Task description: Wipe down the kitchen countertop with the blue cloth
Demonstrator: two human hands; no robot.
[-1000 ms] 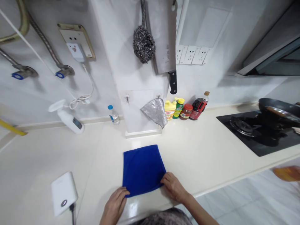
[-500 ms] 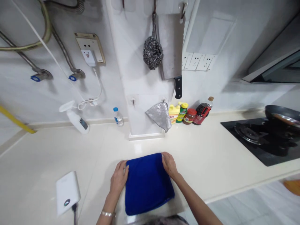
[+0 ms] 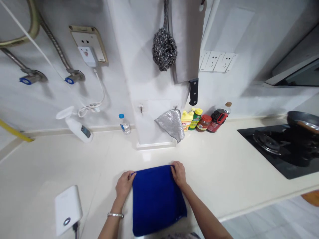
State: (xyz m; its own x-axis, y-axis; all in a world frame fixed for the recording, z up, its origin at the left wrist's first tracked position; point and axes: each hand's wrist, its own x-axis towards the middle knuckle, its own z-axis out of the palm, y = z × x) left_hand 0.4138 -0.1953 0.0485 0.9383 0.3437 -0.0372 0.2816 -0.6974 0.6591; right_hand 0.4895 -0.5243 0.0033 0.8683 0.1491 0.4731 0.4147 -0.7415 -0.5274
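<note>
A blue cloth (image 3: 157, 199), folded into a rough square, lies on the white countertop at the lower middle. My left hand (image 3: 124, 184) pinches its far left corner between thumb and fingers. At the far right corner, my right hand (image 3: 178, 173) grips the edge, with the thumb on top and the fingers partly hidden behind the cloth. The near edge of the cloth hangs close to my body.
A white power bank (image 3: 67, 210) with a cable lies at left. Behind stand a water bottle (image 3: 124, 124), a white handheld device (image 3: 77, 127) and several condiment bottles (image 3: 204, 122). A cleaver (image 3: 186, 43) and steel scrubber (image 3: 164, 49) hang above. The stove (image 3: 271, 142) is at right.
My left hand has gone from resting along the cloth's left side to pinching its far left corner. My right hand has closed on the far right corner. The view has shifted slightly.
</note>
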